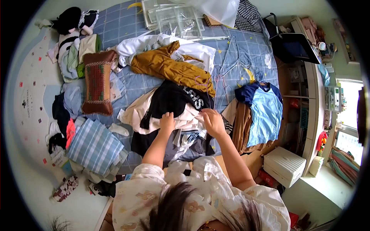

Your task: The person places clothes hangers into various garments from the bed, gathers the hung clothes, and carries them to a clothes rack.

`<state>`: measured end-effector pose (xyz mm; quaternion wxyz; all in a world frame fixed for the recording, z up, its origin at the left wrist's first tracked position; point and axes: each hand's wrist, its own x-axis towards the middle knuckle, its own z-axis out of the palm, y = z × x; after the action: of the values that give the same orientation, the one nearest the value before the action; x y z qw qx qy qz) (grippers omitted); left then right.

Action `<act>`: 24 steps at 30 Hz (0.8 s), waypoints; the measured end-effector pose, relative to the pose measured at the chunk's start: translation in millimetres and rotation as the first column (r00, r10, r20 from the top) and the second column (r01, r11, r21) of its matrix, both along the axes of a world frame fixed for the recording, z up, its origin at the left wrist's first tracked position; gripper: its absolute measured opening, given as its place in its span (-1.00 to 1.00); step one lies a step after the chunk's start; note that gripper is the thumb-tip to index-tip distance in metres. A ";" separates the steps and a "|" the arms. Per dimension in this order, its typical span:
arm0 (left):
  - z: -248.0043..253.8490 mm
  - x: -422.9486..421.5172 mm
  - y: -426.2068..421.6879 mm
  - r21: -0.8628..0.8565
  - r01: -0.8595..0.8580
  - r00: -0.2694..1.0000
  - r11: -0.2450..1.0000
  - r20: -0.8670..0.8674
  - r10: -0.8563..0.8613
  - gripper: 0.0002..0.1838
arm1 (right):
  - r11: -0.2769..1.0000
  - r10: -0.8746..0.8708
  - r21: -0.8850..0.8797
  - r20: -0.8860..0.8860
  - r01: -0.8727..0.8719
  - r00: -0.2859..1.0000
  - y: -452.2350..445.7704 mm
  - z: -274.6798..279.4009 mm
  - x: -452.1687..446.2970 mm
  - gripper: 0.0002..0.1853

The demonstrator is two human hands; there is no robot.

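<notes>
Though apart, hands (167, 122) (213, 123) on cream cloth (187, 122)

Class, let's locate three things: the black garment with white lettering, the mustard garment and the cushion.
Black garment (167, 101), head view: plain part beside the lettering.
Mustard garment (166, 68), head view: its wrinkled middle.
Cushion (98, 82), head view: centre of its patterned panel.

Checked bed (115, 24), piled clothes (169, 101), brown cushion (98, 82), hangers (232, 66), perhaps plastic organisers (178, 20)
</notes>
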<state>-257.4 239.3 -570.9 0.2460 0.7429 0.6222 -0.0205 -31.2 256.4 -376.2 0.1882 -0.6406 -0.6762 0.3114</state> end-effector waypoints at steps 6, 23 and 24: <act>-33.1 2.3 34.7 0.078 0.148 0.971 0.986 -0.200 -0.130 -0.73 | 0.962 -0.024 -0.267 0.145 0.062 0.989 2.7 -46.0 14.5 -0.57; 218.5 21.6 -126.1 -0.642 0.505 0.288 0.577 0.756 0.588 -0.92 | 0.261 -0.965 -0.963 -0.262 0.063 -0.007 -69.6 -163.8 -12.5 -0.32; 225.2 15.9 -134.4 -0.608 0.585 0.253 0.537 0.766 0.592 -0.92 | 0.328 -0.932 -0.945 -0.323 -0.001 -0.166 -75.1 -158.4 -17.1 -0.45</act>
<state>-241.5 104.9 -345.6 0.8925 0.3592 0.2325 0.1424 -48.2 181.3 -534.6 0.4177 -0.5128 0.1613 0.7325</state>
